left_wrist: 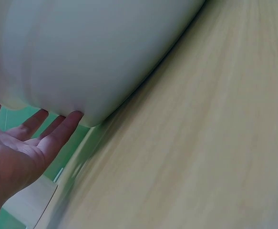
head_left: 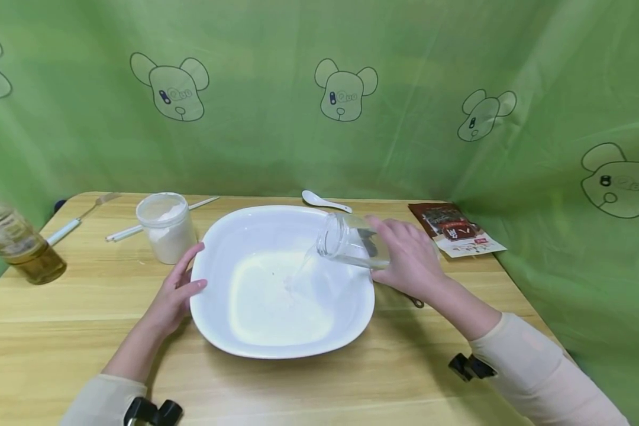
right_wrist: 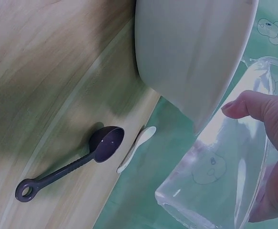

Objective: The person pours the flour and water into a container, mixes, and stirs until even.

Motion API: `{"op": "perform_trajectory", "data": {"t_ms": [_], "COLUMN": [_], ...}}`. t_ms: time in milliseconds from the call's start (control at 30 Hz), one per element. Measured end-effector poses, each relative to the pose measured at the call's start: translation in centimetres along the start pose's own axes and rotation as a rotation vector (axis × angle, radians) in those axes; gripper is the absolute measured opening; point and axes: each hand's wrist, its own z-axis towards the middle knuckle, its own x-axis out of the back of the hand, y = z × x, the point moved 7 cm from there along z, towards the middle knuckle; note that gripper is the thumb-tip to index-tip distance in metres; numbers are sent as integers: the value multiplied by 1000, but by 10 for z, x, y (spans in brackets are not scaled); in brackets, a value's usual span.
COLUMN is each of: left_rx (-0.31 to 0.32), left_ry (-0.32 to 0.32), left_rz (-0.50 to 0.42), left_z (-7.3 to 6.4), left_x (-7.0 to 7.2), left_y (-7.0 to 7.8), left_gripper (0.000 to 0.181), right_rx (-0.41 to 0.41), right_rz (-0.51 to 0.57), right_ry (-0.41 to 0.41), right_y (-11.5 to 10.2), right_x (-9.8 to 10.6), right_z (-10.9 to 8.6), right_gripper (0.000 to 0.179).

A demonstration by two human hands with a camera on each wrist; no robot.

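A white basin stands on the wooden table. My left hand steadies its left side, with fingertips against the outer wall and fairly straight. My right hand grips a clear glass jar, thumb on one side of it. The jar lies tilted nearly on its side over the basin's right rim, mouth pointing left. Clear liquid runs from the mouth into the basin, where shallow clear liquid shows at the bottom. In the right wrist view, the jar looks mostly drained.
Left of the basin are a tub of white powder, white sticks, a brush and a bottle of amber liquid. Behind lies a white spoon. At right are a dark measuring scoop and a brown packet.
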Motion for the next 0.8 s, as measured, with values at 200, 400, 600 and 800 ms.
{"op": "perform_trajectory", "data": {"t_ms": [200, 400, 600, 800], "left_rx": [-13, -6, 5, 11], "left_ry": [-3, -2, 3, 4], "left_rz": [5, 11, 6, 4], "left_z": [0, 1, 1, 1], "left_x": [0, 1, 1, 0], "left_y": [1, 0, -1, -1], "left_gripper": [62, 62, 63, 64], "right_rx": [-3, -5, -2, 4], "right_rz": [-8, -18, -24, -18], "right_ry": [-9, -13, -20, -25], "right_y": [-1, -3, -5, -9], "right_x": [-1, -1, -1, 0], "right_z": [2, 3, 5, 6], "right_gripper": [91, 89, 89, 88]}}
